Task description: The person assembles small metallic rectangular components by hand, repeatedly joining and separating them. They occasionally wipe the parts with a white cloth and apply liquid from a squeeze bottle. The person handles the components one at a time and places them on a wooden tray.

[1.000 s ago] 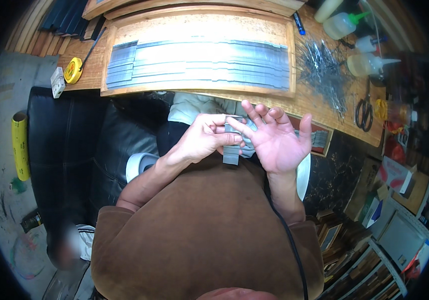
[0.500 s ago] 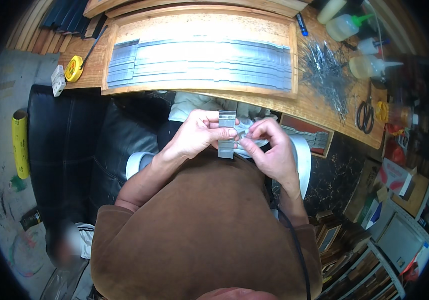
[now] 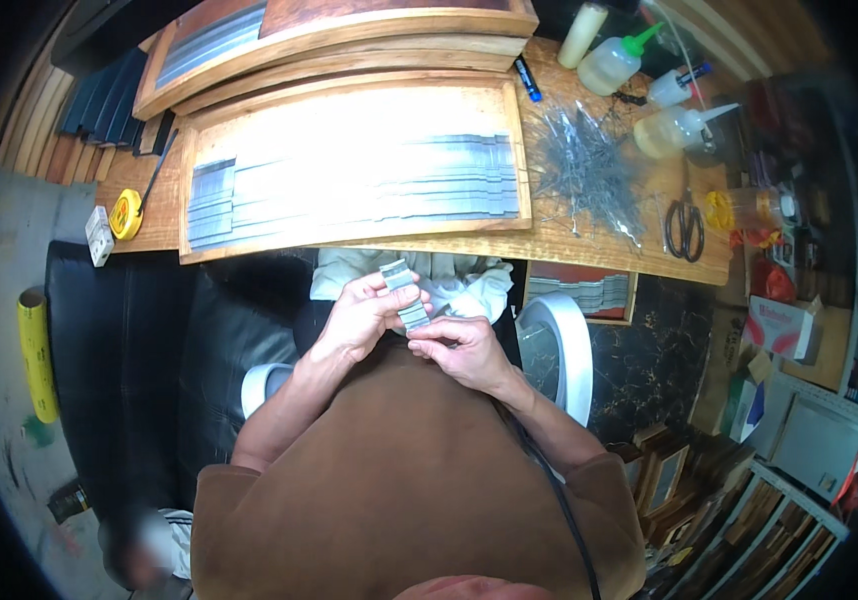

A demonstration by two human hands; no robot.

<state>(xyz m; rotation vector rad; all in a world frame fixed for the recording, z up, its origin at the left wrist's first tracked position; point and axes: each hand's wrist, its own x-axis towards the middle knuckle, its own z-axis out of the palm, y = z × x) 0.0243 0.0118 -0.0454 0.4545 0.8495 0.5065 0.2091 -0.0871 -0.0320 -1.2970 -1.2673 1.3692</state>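
Note:
My left hand [image 3: 354, 325] holds a short stack of grey, banded, metallic-looking strips [image 3: 401, 279], tilted, in front of my brown shirt. Its thumb lies across the face of the strips, with fingers behind. My right hand [image 3: 467, 350] is closed at the lower end of the stack, thumb and index finger pinched together. Whatever is between those fingertips is too small to make out. On the bench ahead, a shallow wooden tray [image 3: 523, 190] holds rows of similar grey strips [image 3: 349, 205], partly washed out by glare.
Right of the tray lie a tangle of thin metal slivers [image 3: 589, 165], black scissors [image 3: 684, 232], a blue marker [image 3: 527, 80] and squeeze bottles [image 3: 611, 66]. A yellow tape measure [image 3: 126, 214] sits at left. A white chair arm [image 3: 574, 365] is by my right forearm.
Both hands have moved left and down relative to my body, and the strips have gone from upright to tilted. My right hand has shifted to their lower end. The view has tilted up.

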